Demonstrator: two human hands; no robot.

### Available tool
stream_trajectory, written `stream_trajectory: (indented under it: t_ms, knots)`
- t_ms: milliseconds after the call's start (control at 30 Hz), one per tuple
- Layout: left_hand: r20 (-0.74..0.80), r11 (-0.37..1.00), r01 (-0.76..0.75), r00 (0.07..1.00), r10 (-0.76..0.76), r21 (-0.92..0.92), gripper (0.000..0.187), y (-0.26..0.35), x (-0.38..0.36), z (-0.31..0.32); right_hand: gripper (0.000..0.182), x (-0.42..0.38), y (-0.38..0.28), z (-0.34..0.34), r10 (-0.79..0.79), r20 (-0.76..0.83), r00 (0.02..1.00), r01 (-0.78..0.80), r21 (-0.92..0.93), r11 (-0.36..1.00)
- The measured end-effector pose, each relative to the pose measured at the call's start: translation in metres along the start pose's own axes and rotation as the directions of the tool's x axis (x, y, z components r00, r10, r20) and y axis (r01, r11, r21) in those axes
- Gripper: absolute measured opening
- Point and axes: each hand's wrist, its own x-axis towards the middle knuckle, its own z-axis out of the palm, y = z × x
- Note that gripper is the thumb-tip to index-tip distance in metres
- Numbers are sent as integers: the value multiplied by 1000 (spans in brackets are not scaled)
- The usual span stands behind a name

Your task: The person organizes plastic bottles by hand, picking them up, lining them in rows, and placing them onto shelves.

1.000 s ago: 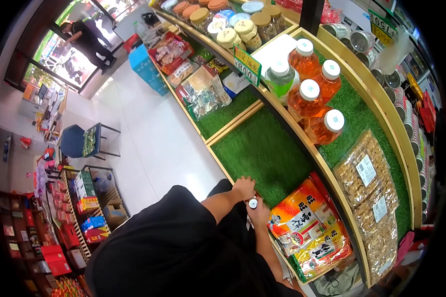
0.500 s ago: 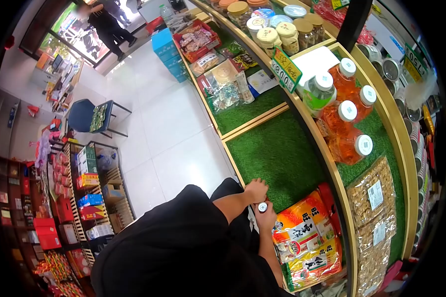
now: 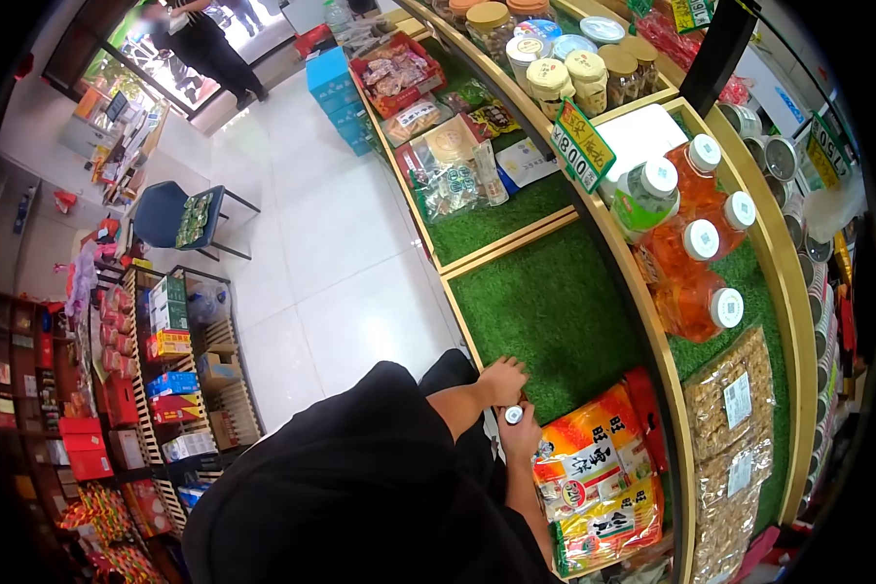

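Observation:
My right hand [image 3: 524, 438] is closed around a small bottle with a white cap [image 3: 514, 415], seen from above; its body is mostly hidden by the fingers. Just above it in the view, my left hand [image 3: 503, 381] is at the front wooden rim [image 3: 460, 326] of the display shelf, fingers bent over onto the green turf lining [image 3: 555, 302]. Close to my right hand lie an orange snack bag [image 3: 589, 448] and a yellow snack bag [image 3: 608, 521], side by side in the same compartment.
A raised tier holds orange drink bottles [image 3: 689, 302], bagged nut-like snacks [image 3: 735, 404] and a green price sign [image 3: 582, 144]. Farther along are packaged snacks [image 3: 453, 180] and blue boxes [image 3: 331, 88]. A chair [image 3: 165, 219] and racks [image 3: 185, 370] stand left; a person [image 3: 209, 49] is by the door.
The view has shifted slightly, so the shelf goods sit a little lower and to the right. My hands stay together at the rim, the bottle still in the right. The person by the door has shifted pose.

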Motion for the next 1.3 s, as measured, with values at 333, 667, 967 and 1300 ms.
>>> stream_trajectory:
  t_ms: [333,667,967,1300]
  knots:
    - [-72,1000,-12,997,11,-15,33,0,11,3,38,7,-1,-1,97,-42,994,-98,-16,995]
    - [-43,999,-47,998,46,-19,37,-5,11,8,38,6,-3,-3,47,-29,998,-48,-31,998]
    - [-48,998,14,999,-17,-55,31,-2,15,11,39,11,0,-1,51,16,999,-51,9,999]
    - [-73,997,40,996,-45,-68,30,-3,16,1,39,16,-9,-4,115,39,993,-115,16,993]
